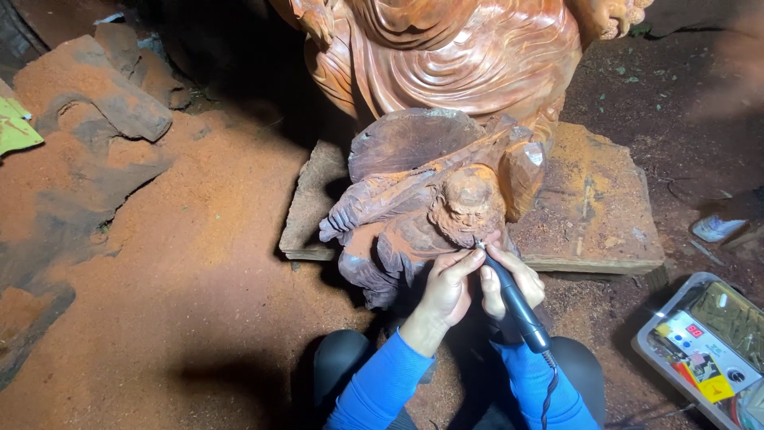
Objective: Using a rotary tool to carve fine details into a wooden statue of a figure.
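Hands press a smooth black rotary tool to rough reddish carving.

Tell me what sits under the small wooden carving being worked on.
The small carving rests partly on a dusty wooden slab and sawdust-covered ground. Its underside is hidden by its own bulk and both hands.

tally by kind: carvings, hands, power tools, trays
Carvings: 2, small figure, large statue
Hands: 2, left hand, right hand
Power tools: 1, rotary handpiece
Trays: 1, tray
Total: 6
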